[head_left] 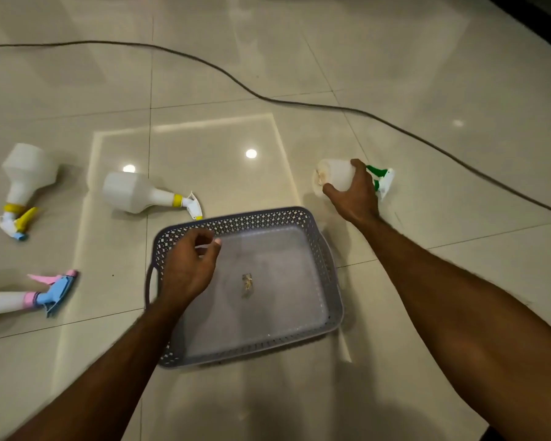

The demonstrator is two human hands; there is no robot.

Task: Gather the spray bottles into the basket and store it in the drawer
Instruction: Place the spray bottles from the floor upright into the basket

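A grey perforated basket (326, 275) sits on the tiled floor in front of me, with only a small scrap inside. My right hand (355, 194) is closed around a white spray bottle with a green trigger (336, 175), just right of the basket's far corner. My left hand (190, 268) hovers over the basket's left side, fingers loosely curled, holding nothing. Three more white bottles lie on the floor to the left: one with a yellow collar (137, 192) near the basket, one with a yellow trigger (26, 173) farther left, one with a pink and blue head (50, 291).
A dark cable (268, 98) snakes across the floor beyond the bottles, from the left edge to the right edge. Ceiling lights reflect off the glossy tiles. A dark edge of furniture shows at the top right corner. No drawer is in view.
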